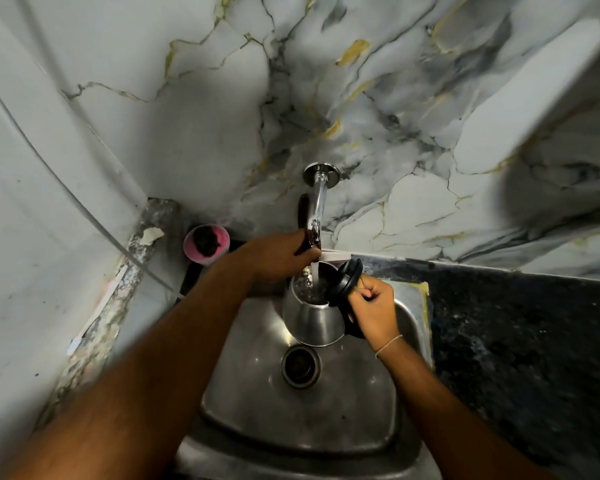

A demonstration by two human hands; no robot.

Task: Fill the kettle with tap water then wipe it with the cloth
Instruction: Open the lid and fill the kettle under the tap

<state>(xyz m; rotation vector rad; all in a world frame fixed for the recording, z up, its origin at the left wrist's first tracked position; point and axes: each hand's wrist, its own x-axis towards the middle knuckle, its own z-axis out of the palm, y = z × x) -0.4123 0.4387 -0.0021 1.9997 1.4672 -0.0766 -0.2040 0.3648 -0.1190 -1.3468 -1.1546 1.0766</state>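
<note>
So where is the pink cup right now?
The pink cup stands in the far left corner beside the sink, just left of the left hand at the tap.

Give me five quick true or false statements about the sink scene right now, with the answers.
1. Water runs from the chrome wall tap into the steel kettle. True.
2. The kettle's black lid is closed. False: it is flipped open.
3. The right hand holds the kettle by its handle side. True.
4. The left hand holds a cloth. False: it is at the tap, and no cloth is visible.
5. The pink cup sits inside the steel sink. False: it stands on the ledge behind the sink's left corner.
</note>
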